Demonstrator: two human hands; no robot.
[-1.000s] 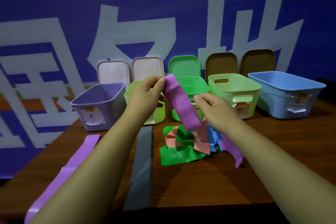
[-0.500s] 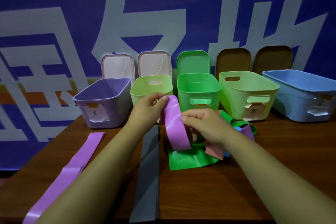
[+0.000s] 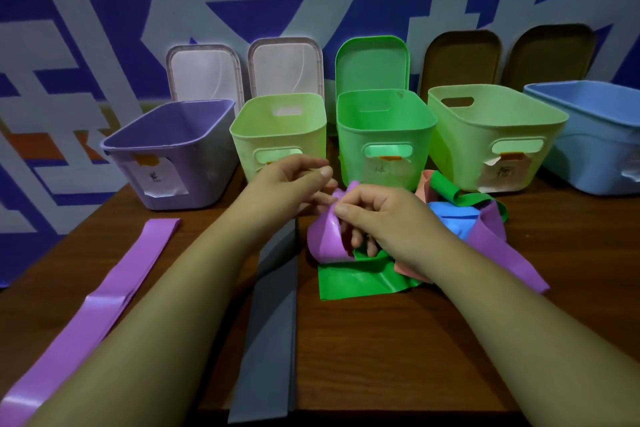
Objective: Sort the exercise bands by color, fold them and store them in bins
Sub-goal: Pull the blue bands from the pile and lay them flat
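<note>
Blue-and-white lettered wall behind a brown wooden bench [image 3: 381, 357]. Landmark: the bright green bin [image 3: 384, 135], which is the middle one of five open bins in a row along the wall.

Far left of it and nearer the camera, a flat purple band [image 3: 104, 291] lies lengthwise on the bench. Two places left of it in the row stands a purple bin [image 3: 173, 149]; immediately left of it, a small pale green bin [image 3: 277, 125]. Front-left of it, a grey band [image 3: 270, 340] lies flat, partly covered by the left forearm.

Directly in front of it, the left hand [image 3: 284, 191] and right hand [image 3: 388, 218] meet. The fingers of both are curled and pinched on the top edge of a looped purple band [image 3: 325, 239], whose lower end reaches the bench.

In front and front-right of it, touching the loop, lies a heap of bands [image 3: 450, 222]: green, pink, blue and purple. Immediately right of it stands a large pale green bin [image 3: 491, 128], and beyond that a blue bin [image 3: 588, 135]. Behind it, lids [image 3: 370, 62] lean upright against the wall.
</note>
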